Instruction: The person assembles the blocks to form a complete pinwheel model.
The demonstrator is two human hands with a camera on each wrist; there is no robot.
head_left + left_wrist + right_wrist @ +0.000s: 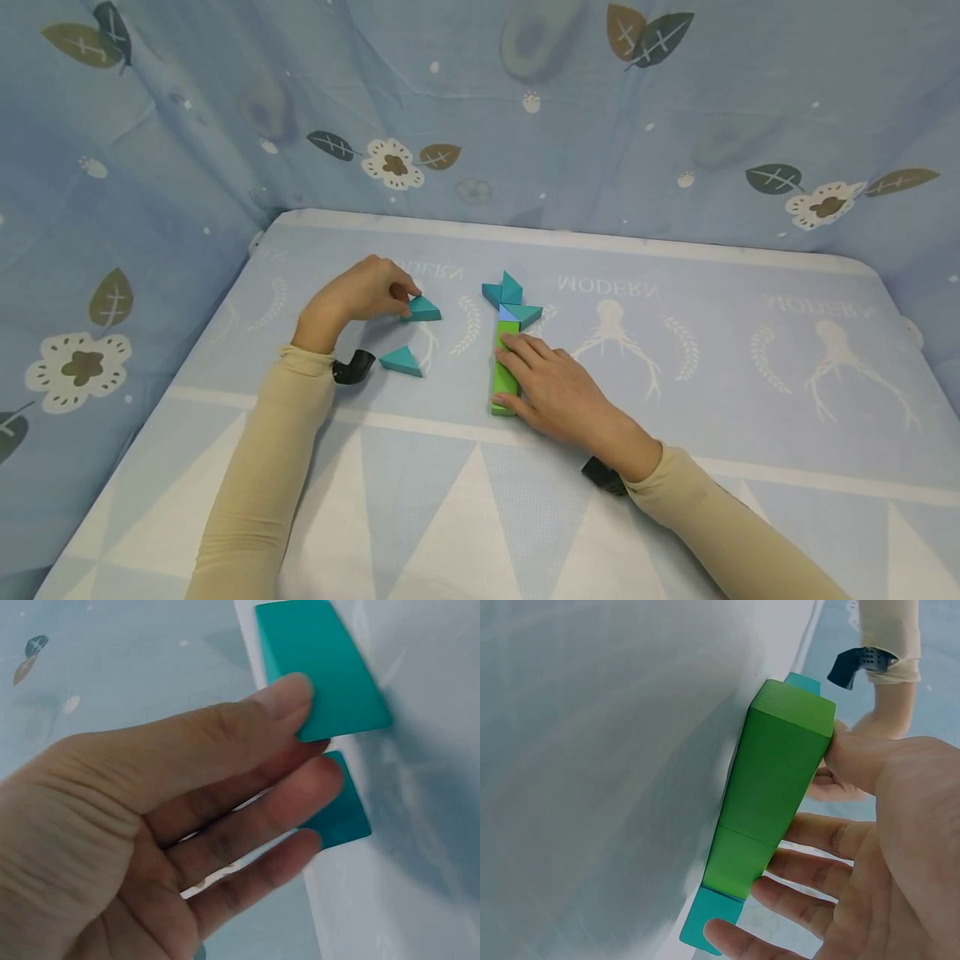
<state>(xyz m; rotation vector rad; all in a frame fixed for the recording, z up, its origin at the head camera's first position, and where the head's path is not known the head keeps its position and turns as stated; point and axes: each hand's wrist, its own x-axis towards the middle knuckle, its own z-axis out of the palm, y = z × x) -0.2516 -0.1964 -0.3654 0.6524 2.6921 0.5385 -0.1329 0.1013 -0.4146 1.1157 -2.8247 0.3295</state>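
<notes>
My left hand (366, 289) pinches a teal triangular block (425, 309) at the left of the table. In the left wrist view the thumb lies on a teal face, and another teal piece (343, 814) shows partly behind the fingers. A loose teal triangular block (402, 361) lies nearer the left wrist. My right hand (558, 392) rests with extended fingers along two green blocks (769, 780), which lie end to end in a column. Above them sit a light blue triangle (507, 313) and several teal triangular blocks (512, 289).
A patterned cloth (675, 367) covers the table. Blue printed curtains (570, 150) hang behind it and at the left. Black devices (353, 367) are worn at both wrists.
</notes>
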